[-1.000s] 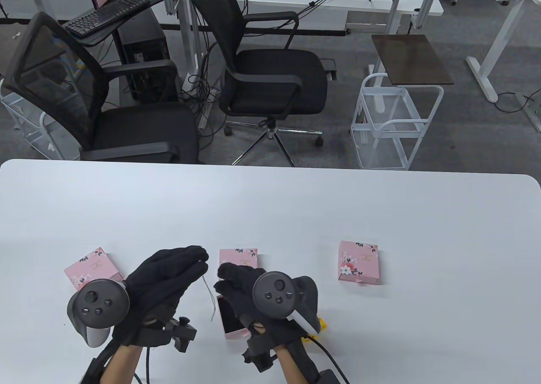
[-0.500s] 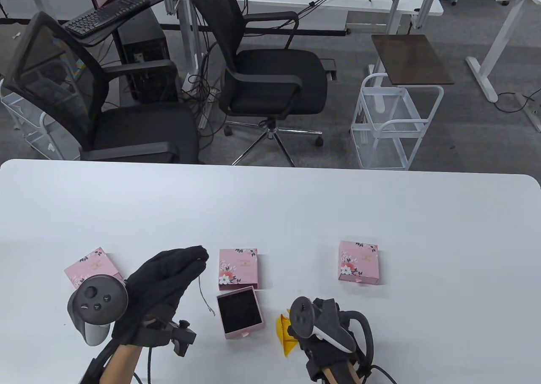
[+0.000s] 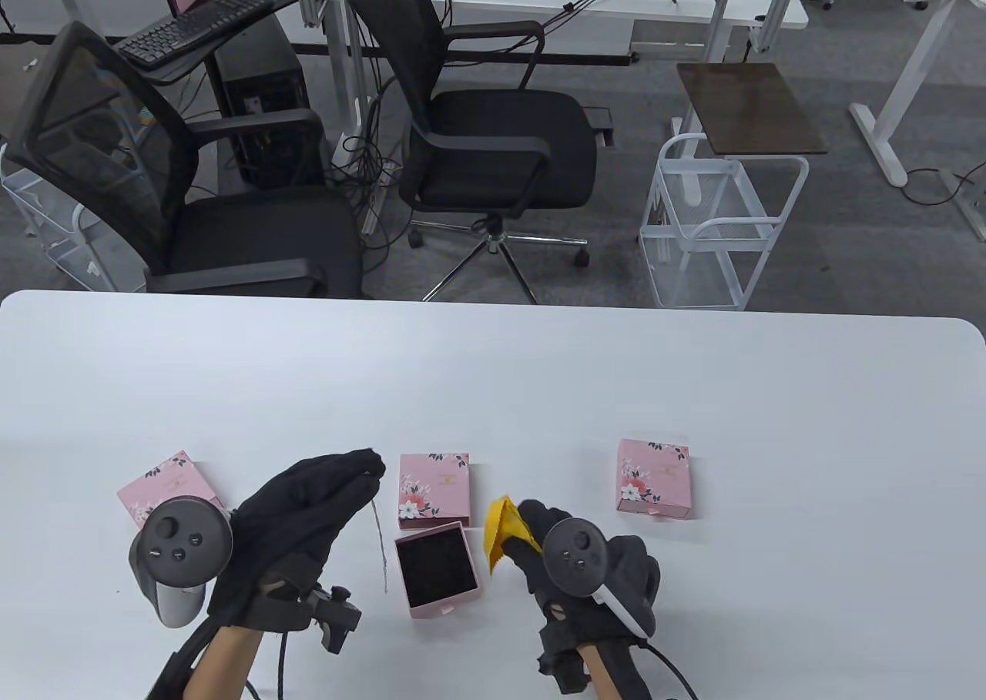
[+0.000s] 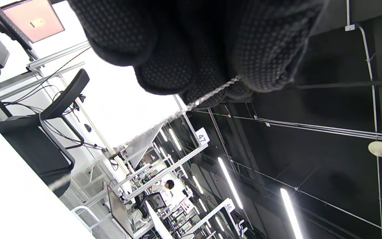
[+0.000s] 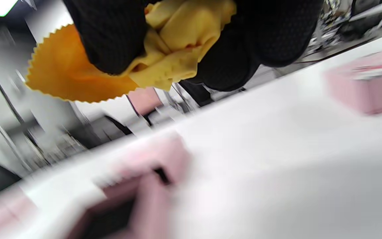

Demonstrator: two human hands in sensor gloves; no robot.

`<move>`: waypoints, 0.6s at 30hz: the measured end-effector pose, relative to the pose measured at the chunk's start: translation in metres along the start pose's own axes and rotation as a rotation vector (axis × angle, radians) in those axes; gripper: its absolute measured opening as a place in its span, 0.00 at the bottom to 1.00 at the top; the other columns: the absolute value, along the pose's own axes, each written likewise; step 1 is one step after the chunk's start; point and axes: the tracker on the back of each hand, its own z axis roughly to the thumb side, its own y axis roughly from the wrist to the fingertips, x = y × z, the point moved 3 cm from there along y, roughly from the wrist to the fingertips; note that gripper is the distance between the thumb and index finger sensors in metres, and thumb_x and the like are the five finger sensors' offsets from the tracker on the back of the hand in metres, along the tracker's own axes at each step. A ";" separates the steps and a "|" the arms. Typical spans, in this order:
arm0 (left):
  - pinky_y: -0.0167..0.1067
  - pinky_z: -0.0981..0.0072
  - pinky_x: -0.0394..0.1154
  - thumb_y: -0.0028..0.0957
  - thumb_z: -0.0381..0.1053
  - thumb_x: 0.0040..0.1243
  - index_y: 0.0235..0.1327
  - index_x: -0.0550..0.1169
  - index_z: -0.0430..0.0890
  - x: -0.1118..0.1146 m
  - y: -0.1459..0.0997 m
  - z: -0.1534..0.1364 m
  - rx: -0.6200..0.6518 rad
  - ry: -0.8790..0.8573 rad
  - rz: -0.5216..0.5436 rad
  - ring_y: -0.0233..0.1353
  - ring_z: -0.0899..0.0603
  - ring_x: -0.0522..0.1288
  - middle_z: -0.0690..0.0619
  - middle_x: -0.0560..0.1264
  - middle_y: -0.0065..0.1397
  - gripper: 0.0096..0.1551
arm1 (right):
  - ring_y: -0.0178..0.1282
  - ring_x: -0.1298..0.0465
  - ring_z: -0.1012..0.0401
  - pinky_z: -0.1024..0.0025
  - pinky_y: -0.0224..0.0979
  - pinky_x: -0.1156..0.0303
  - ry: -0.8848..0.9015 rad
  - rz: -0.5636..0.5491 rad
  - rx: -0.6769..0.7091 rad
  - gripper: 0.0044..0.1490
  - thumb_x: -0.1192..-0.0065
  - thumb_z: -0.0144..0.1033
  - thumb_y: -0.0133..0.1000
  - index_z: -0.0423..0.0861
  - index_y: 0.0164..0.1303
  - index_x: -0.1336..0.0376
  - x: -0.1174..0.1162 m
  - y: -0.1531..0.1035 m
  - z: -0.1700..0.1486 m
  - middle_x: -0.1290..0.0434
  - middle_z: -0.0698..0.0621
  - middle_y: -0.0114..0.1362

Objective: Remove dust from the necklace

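A thin silver necklace (image 3: 380, 537) hangs straight down from my left hand (image 3: 362, 473), pinched at its fingertips above the table. The left wrist view shows the chain (image 4: 207, 98) leaving the gloved fingers (image 4: 260, 66). My right hand (image 3: 531, 530) grips a yellow cloth (image 3: 502, 530) with a zigzag edge, lifted off the table just right of the open pink box (image 3: 437, 569). In the right wrist view the cloth (image 5: 118, 66) is bunched between the fingers (image 5: 111, 39). About one box width separates cloth and chain.
The open box has a black lining and stands in front of a closed pink floral box (image 3: 434, 490). Two more closed pink boxes lie on the white table (image 3: 539, 376), at the left (image 3: 166, 488) and right (image 3: 653, 478). Office chairs stand beyond the far edge.
My right hand left the open box, dropped to the yellow cloth near the front edge, took hold of it and lifted it toward the necklace. The left hand stayed, chain swinging slightly.
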 end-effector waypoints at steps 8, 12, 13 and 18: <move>0.54 0.56 0.81 0.54 0.59 0.73 0.54 0.87 0.57 0.006 0.001 -0.008 -0.047 -0.059 -0.015 0.59 0.46 0.82 0.54 0.87 0.61 0.18 | 0.68 0.28 0.38 0.45 0.70 0.31 0.660 -0.035 0.220 0.36 0.38 0.42 0.66 0.41 0.81 0.42 0.006 0.011 0.065 0.34 0.34 0.78; 0.52 0.59 0.82 0.54 0.59 0.73 0.54 0.87 0.57 0.010 0.000 -0.010 -0.068 -0.055 -0.007 0.56 0.48 0.83 0.54 0.88 0.59 0.18 | 0.69 0.29 0.37 0.44 0.70 0.32 0.620 -0.036 0.281 0.36 0.38 0.41 0.66 0.40 0.82 0.42 0.000 0.014 0.090 0.35 0.33 0.79; 0.51 0.60 0.82 0.54 0.60 0.73 0.54 0.87 0.57 0.011 0.000 -0.010 -0.072 -0.055 -0.003 0.55 0.49 0.84 0.55 0.88 0.59 0.18 | 0.70 0.29 0.37 0.43 0.70 0.32 0.578 -0.051 0.295 0.36 0.38 0.40 0.66 0.40 0.82 0.43 -0.001 0.013 0.096 0.35 0.33 0.80; 0.50 0.62 0.85 0.54 0.59 0.73 0.55 0.87 0.57 0.012 0.000 -0.012 -0.084 -0.100 0.011 0.56 0.50 0.85 0.54 0.88 0.60 0.18 | 0.71 0.30 0.36 0.42 0.70 0.32 0.431 -0.128 0.346 0.40 0.38 0.40 0.65 0.36 0.83 0.45 -0.005 0.008 0.113 0.37 0.31 0.81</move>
